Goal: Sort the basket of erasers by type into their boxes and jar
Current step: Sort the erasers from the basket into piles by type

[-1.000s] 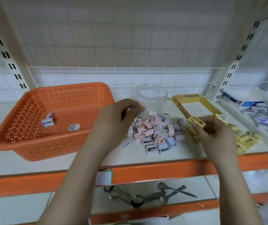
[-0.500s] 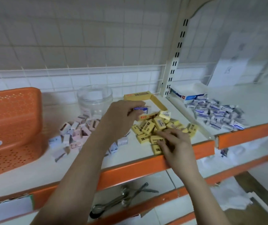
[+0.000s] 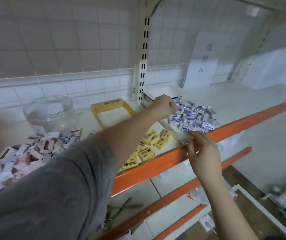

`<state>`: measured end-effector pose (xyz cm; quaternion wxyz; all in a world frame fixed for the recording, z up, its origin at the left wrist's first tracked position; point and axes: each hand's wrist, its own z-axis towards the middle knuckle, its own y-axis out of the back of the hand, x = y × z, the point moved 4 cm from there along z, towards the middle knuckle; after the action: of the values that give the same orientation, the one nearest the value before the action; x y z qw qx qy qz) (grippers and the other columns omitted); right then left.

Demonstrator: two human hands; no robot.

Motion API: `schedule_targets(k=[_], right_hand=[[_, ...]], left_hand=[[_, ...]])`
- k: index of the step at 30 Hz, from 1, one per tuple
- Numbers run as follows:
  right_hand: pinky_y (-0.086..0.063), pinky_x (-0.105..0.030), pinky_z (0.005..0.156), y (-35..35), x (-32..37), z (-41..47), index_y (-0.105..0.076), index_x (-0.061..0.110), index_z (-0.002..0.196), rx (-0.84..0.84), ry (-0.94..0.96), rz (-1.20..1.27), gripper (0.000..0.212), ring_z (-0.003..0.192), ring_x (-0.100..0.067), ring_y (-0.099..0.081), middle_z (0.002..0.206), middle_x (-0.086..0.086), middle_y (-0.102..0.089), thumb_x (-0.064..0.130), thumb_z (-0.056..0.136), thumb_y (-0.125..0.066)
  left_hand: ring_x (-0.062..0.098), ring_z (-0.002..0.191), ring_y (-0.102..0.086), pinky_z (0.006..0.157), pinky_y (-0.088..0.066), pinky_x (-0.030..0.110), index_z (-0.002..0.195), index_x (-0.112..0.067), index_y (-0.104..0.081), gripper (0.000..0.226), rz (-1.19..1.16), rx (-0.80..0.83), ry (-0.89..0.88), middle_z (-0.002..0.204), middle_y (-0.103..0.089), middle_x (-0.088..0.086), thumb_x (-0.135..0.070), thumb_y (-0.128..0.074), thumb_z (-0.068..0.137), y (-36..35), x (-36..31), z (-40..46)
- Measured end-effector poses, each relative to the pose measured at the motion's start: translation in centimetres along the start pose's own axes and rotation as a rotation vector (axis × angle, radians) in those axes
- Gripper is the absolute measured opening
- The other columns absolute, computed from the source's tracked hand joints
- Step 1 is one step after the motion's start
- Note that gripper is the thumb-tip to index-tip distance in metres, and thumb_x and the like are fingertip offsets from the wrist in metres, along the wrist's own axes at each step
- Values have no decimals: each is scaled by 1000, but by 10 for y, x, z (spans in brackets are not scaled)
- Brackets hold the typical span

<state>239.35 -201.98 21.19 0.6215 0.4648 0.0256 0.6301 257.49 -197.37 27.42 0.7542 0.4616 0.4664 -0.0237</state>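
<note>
My left hand [image 3: 163, 106] reaches across to the left edge of a heap of blue-and-white erasers [image 3: 195, 118] on the right shelf, its curled fingers pinching one small blue-and-white eraser. Behind the heap stands an open white-and-blue box [image 3: 163, 93]. My right hand [image 3: 203, 149] lies at the orange shelf rail [image 3: 242, 121], fingers straight, tips touching the heap's front edge. Yellow 2B erasers [image 3: 147, 144] lie loose in front of an open yellow box [image 3: 109, 105]. Pink and pale-blue erasers [image 3: 39, 148] are piled beside a clear jar [image 3: 49, 111].
A slotted white upright [image 3: 144, 58] divides the two shelf bays. A paper sign [image 3: 206, 58] leans at the back right. The orange basket is only a blur at the far left edge. Metal utensils [image 3: 121, 210] lie on the lower shelf.
The view swung right. My left hand carried a blue-and-white eraser from the middle pile over to the right heap. My right hand left the yellow erasers and moved to the shelf rail.
</note>
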Motion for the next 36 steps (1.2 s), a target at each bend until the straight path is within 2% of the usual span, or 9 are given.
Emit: schedule_targets(k=[3,7,11,15,20,23,26,31,36], right_hand=[[-30,-30,110,-2,-23,3,-60,7,125,83,-48,-63,32,132,-23,-41,134,-10,-55,15,95,-50],[-18,-24,114,-9,-30,-3,-52,16,134,106,-130,142,36,135,2,-15,147,0,-39,19,100,-40],[-25,-36,116,-9,-30,-3,-52,18,132,105,-140,138,35,135,2,-16,149,1,-38,22,101,-38],[-21,-23,112,-8,-25,-4,-54,16,130,104,-147,146,34,137,-1,-19,147,0,-40,20,101,-38],[-34,-38,110,-8,-6,-1,-63,7,119,48,-234,121,38,133,-25,-41,135,-9,-53,24,95,-39],[-42,-43,101,-14,33,0,-68,6,111,-21,-179,147,37,116,-28,-55,118,-10,-65,22,89,-43],[-39,-20,86,-30,87,1,-69,10,109,25,-136,206,26,105,-20,-58,111,-6,-67,12,91,-50],[-33,-6,75,-67,195,-2,-69,12,109,125,30,320,25,96,-7,-59,109,0,-68,14,91,-52],[-38,-12,71,-107,312,-19,-69,14,109,240,228,446,23,92,-6,-59,106,4,-68,16,93,-53]], left_hand=[[22,102,-60,84,-47,26,99,-5,-67,15,-49,-31,62,109,-66,10,-14,-63,89,-22,10,18],[20,86,-56,62,-39,20,111,-5,-62,23,-3,-98,92,104,-59,6,-9,-61,89,-30,18,26],[23,91,-59,68,-46,27,115,-9,-61,29,9,-83,95,117,-59,11,-2,-58,87,-27,18,23],[25,106,-58,85,-47,30,113,-7,-63,26,114,-21,105,122,-59,9,-5,-53,89,-9,18,12],[21,84,-55,66,-43,27,103,-6,-65,22,315,75,137,103,-62,9,-13,-48,91,37,32,-16],[21,77,-54,64,-41,27,105,-6,-64,23,385,134,162,93,-62,10,-13,-48,90,80,38,-47],[15,68,-53,59,-39,21,100,-14,-66,18,371,96,168,80,-60,1,-15,-53,89,136,47,-92],[8,73,-59,60,-41,16,100,-20,-68,16,261,-138,231,81,-62,-9,-27,-57,90,233,73,-204],[7,74,-59,63,-41,9,90,-30,-67,7,177,-408,340,79,-62,-14,-27,-60,88,298,122,-339]])
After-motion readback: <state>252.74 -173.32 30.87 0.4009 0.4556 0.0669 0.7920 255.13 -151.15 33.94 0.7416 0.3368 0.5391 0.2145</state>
